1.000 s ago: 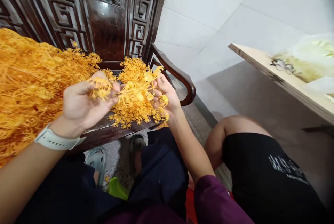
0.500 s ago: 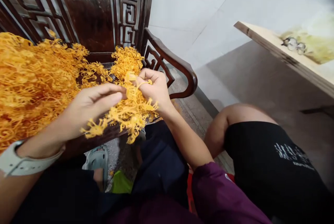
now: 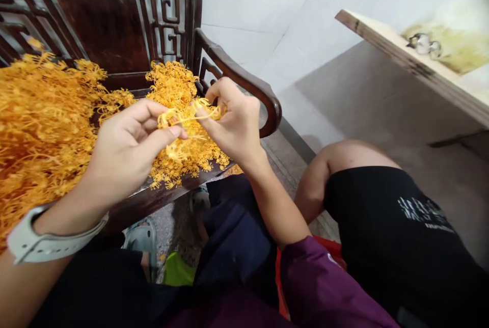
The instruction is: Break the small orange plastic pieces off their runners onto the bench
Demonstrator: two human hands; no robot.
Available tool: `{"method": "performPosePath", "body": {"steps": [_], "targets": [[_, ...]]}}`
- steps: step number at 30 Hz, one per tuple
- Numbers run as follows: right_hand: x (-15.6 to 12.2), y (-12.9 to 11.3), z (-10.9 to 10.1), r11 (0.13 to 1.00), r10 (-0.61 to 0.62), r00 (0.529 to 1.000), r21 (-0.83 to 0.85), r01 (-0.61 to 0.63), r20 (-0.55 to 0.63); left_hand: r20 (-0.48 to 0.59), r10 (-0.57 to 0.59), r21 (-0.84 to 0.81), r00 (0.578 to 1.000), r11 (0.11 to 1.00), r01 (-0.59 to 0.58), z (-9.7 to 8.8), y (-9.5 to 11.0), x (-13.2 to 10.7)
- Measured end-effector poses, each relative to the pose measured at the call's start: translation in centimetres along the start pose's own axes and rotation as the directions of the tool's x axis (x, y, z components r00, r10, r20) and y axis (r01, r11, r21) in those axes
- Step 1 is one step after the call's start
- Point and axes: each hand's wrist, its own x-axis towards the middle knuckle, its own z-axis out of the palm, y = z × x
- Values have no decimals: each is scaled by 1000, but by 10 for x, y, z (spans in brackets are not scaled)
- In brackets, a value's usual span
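Observation:
My left hand (image 3: 132, 147) pinches a small orange branching plastic piece (image 3: 166, 118) between thumb and fingertips. From it a thin yellow strand runs across to my right hand (image 3: 239, 121), whose thumb and curled fingers close on more of the same yellow-orange plastic. Just beneath both hands lies a smaller heap of these pieces (image 3: 179, 157) on the dark wooden bench (image 3: 168, 193). A far larger heap (image 3: 46, 129) spreads over the bench to the left, beside my left forearm. The exact grip inside my right fingers is partly hidden.
A carved bench back (image 3: 103, 22) rises behind the heaps, and a curved armrest (image 3: 269, 101) stands right of my right hand. At the upper right, a wooden board (image 3: 382, 43) holds glasses (image 3: 422, 44). Another person's bent knee (image 3: 317, 180) is close on the right.
My hands have moved apart, stretching a strand between them. The loose cluster that hung below my fingers no longer shows there. The view has shifted slightly.

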Motion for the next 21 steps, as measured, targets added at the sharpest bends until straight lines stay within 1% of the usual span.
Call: {"method": "performPosePath", "body": {"steps": [1,2,3,4,5,6,7,8,9,10,12,15,16,18,19,21], "targets": [[-1,2,-2,999,-8,1000,-31,9,11,23,-35,-57,999,998,36,0,-1,1],[-2,4,-4,999,-8,1000,-51,8,10,59,-59,-59,996,996,63,1,-1,2],[-3,6,-5,998,0,1000,-61,-1,-1,99,-71,-14,993,997,73,2,-1,1],[-4,8,-6,998,11,1000,-63,-13,-17,131,-70,66,989,996,62,3,-1,1],[-5,9,-7,998,21,999,-63,-23,-30,152,-45,175,987,984,18,5,0,0],[-6,10,-8,997,27,999,-66,-29,-34,160,10,305,987,951,-59,6,1,-1],[-7,10,-10,997,27,999,-74,-29,-27,153,90,435,984,888,-149,7,2,-1],[-7,10,-12,996,23,1000,-86,-23,-7,142,181,542,973,808,-230,8,2,-1],[-8,10,-15,995,16,1000,-100,-13,24,135,259,618,956,733,-285,8,3,0],[-9,10,-18,993,10,998,-114,-3,62,126,320,667,939,673,-319,7,3,1],[-10,10,-23,991,7,988,-136,14,153,105,408,720,907,598,-353,2,3,4],[-12,12,-28,989,20,967,-146,18,253,117,460,773,880,514,-372,-7,2,9],[-12,15,-28,992,19,963,-128,17,269,128,456,776,881,507,-375,-10,1,10],[-13,21,-26,999,2,959,-36,9,284,136,416,756,899,543,-366,-14,-2,12],[-13,24,-25,999,-10,957,34,0,292,126,396,739,910,575,-353,-16,-3,13],[-14,29,-23,981,-38,951,191,-23,308,61,340,693,938,662,-285,-20,-7,16]]}}
